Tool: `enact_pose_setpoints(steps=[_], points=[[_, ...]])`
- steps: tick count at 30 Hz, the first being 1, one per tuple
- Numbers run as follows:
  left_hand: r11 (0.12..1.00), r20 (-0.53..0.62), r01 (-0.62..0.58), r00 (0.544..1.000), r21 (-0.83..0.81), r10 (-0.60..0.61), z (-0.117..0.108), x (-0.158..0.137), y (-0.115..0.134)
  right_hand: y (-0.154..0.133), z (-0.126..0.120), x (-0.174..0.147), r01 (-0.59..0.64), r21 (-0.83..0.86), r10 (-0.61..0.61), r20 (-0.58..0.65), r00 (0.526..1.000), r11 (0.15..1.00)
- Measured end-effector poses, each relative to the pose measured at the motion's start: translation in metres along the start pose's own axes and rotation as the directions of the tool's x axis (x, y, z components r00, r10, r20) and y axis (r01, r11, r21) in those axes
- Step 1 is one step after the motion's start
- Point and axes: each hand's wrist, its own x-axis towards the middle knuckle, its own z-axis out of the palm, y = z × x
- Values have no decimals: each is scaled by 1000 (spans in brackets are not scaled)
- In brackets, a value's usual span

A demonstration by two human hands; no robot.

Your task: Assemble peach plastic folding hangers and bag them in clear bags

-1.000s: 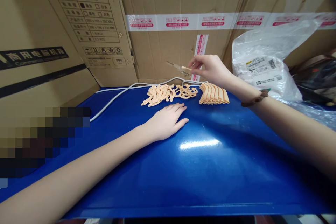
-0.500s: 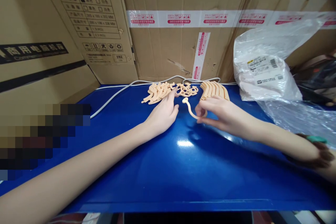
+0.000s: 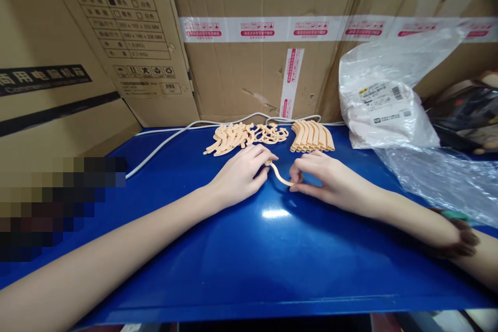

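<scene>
Bearings taken from the curved tan strip [image 3: 278, 176], 12 o'clock at the far side of the blue table [image 3: 249, 264]. At 10 o'clock a printed carton [image 3: 116, 36] is seen, marked V3 and V6. A white cable [image 3: 155, 153] is laid from between 9 and 10 o'clock along the table's far edge. Between 10 and 11, flat tan pieces [image 3: 225, 140] are heaped loosely. At 9 o'clock the left hand [image 3: 241, 174] is placed palm down, the strip's rounded end being pinched between narrowed thumb and fingers. The strip is bowed between both hands; whether the table is touched by it cannot be told. Just short of 12, curled tan pieces [image 3: 272, 134] are tangled beside the heap. Between 1 and 2, curved tan tubes [image 3: 313, 136] are ranged side by side. At 3 o'clock the strip's other end is held by the thumb and curled fingers of the right hand [image 3: 329, 181]. At 2 o'clock, farther out, a labelled plastic bag [image 3: 385, 109] is propped against the rear cardboard [image 3: 237, 70].
</scene>
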Motion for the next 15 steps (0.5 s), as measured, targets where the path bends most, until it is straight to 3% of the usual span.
enact_pose_setpoints(steps=[15], points=[[998, 123, 55, 991, 19, -57, -1, 1, 2, 3, 6, 0, 6, -13, -6, -10, 1000, 1000]])
